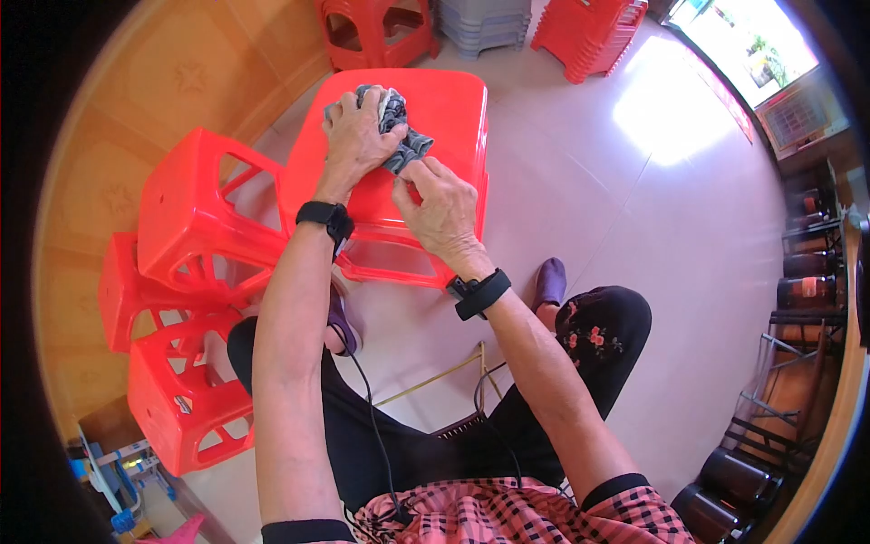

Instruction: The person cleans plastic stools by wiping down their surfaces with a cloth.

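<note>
- Grey patterned cloth (411, 150) is lying crumpled on the flat top of the red stool (455, 118), right around the middle.
- Left hand (358, 138) is bearing on it, fingers bent down over the bunched folds, holding the cloth against the stool.
- Right hand (442, 205) is resting at the near corner, fingers curling inward and touching the fabric; whether they are truly pinching it, I cannot tell.
- Handling now: that cloth is looking light, soft and limp, probably nothing fragile, so a palm-wide bunch is seeming the surest hold, with the loose corner offering a pinch.
- Stool plastic is shining, likely slick, stiff yet light; the rim is offering the better grip.
- Over to the left, more red stools (172, 213) are crowding close by.
</note>
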`<state>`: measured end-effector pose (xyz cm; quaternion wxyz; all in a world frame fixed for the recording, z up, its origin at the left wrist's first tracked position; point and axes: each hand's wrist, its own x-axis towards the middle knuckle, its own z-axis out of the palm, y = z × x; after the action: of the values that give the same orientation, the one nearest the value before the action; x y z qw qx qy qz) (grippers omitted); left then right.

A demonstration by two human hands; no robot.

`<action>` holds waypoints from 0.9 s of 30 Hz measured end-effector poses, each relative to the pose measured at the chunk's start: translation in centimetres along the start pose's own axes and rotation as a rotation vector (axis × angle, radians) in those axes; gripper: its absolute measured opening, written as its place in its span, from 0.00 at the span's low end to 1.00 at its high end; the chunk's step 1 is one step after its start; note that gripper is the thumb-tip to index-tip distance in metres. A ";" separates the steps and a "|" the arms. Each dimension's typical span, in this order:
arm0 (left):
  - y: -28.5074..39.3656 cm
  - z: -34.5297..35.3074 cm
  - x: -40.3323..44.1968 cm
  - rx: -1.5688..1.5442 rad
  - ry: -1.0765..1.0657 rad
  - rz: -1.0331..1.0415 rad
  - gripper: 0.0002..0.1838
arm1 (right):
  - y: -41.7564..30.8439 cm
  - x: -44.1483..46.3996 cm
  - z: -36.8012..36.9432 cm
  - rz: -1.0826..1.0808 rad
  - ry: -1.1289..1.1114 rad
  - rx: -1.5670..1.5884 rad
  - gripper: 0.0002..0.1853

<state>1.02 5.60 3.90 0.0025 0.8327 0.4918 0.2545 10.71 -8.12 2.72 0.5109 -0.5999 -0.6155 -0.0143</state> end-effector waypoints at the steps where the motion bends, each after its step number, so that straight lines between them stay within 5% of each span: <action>1: 0.0 0.0 0.0 0.007 -0.002 -0.002 0.37 | 0.0 0.0 0.0 0.003 -0.004 -0.005 0.05; 27: -0.2 0.0 0.2 -0.024 -0.069 -0.015 0.37 | 0.3 0.0 0.4 0.000 -0.019 -0.043 0.05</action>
<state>0.89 5.87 3.96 0.0314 0.8371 0.4947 0.2314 10.71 -7.81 2.32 0.4919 -0.6109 -0.6200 -0.0219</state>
